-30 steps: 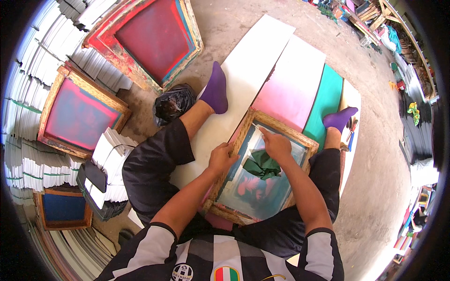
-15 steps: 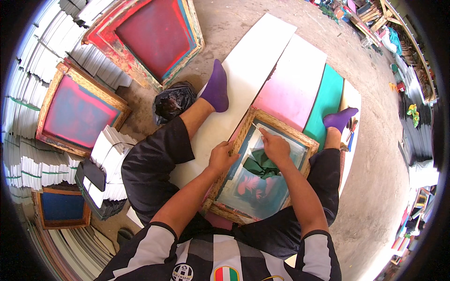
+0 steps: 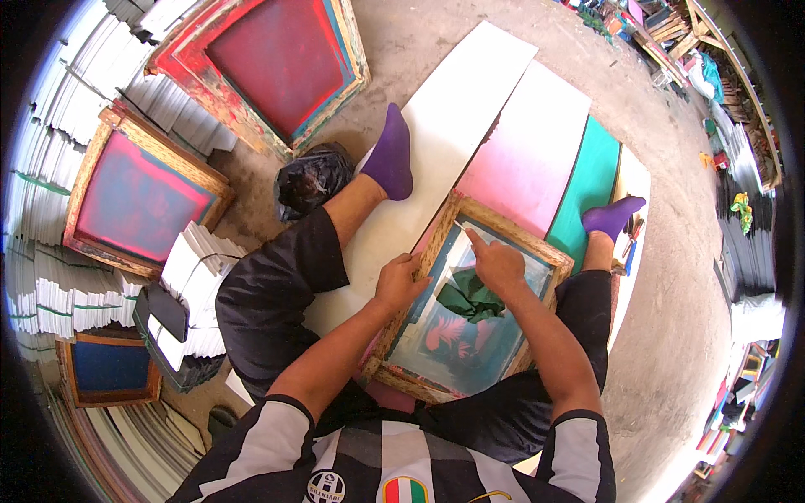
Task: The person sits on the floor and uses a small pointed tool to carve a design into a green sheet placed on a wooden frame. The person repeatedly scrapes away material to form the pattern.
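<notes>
Over a white sheet [image 3: 457, 109], a pink-and-white sheet [image 3: 532, 138] and a green sheet [image 3: 587, 176] on the floor, the wood-framed screen [image 3: 511, 234] lies slantwise between the person's legs, the left hand [image 3: 401, 283] clamped around its left rail. The right hand [image 3: 501, 268] reaches over a crumpled green cloth [image 3: 470, 295] on the mesh, index finger at the far left corner beside a thin pale strip [image 3: 461, 226], though whether it grips that cannot be told. The step in hand looks like close corner work, which calls for a steady frame and light fingertip pressure.
</notes>
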### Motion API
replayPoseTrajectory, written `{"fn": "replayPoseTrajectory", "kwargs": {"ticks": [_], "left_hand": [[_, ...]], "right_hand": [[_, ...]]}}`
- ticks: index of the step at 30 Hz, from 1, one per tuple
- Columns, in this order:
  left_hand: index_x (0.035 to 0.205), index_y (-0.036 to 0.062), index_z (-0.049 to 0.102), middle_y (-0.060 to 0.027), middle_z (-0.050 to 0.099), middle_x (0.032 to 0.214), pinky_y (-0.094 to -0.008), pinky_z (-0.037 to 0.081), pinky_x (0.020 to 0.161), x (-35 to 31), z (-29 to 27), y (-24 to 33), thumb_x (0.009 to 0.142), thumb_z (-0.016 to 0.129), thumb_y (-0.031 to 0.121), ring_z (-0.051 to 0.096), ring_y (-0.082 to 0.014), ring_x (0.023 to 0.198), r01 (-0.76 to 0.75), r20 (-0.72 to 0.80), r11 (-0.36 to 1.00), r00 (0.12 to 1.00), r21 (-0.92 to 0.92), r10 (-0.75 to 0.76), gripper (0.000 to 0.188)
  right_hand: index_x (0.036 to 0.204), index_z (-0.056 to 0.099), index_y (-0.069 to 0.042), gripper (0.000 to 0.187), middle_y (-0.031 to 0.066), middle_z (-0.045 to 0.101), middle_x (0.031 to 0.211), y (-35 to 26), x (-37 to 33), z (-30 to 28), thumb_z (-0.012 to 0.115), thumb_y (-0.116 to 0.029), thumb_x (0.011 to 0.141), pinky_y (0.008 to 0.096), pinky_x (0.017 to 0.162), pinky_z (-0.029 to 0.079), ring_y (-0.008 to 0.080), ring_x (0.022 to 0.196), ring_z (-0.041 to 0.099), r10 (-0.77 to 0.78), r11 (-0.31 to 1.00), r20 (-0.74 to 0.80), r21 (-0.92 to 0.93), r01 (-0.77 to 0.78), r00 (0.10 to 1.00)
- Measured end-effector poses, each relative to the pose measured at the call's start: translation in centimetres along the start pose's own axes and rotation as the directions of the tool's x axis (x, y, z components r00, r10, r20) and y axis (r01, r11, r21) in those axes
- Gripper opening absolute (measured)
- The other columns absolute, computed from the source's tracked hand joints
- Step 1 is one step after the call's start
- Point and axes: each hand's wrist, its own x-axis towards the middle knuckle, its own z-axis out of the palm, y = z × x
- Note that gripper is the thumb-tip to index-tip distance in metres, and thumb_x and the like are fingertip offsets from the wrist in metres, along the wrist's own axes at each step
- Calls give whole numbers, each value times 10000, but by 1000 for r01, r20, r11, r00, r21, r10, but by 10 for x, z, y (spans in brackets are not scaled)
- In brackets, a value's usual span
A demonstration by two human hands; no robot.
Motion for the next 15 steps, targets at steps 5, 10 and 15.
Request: {"fn": "replayPoseTrajectory", "kwargs": {"ticks": [5, 10, 15], "left_hand": [[1198, -21, 708, -203, 661, 929, -454, 556, 794, 0, 4, 1, 763, 819, 252, 684, -384, 865, 3, -23, 1000, 1000, 31, -2, 525], [1180, -17, 711, -200, 665, 926, -453, 555, 789, 1, 6, 2, 763, 819, 234, 685, -384, 857, 23, -24, 1000, 999, 3, -23, 498], [1272, -54, 651, -216, 686, 1043, -431, 557, 868, 1, 3, 4, 770, 804, 226, 687, -387, 958, 77, 47, 992, 996, 95, -82, 595]], "right_hand": [[1492, 519, -301, 558, 161, 695, 845, -2, 3, 3, 547, -170, 950, 515, 621, 572, 367, 748, 720, 4, 1000, 31, 22, -5, 1000], [1498, 510, -291, 544, 201, 715, 906, 2, 4, 15, 539, -179, 967, 535, 673, 576, 384, 812, 728, 23, 977, 40, 209, -31, 999], [1505, 507, -273, 486, 230, 721, 962, 1, 4, 5, 518, -243, 1020, 542, 777, 570, 417, 894, 720, 19, 969, 87, 244, -40, 996]]}}
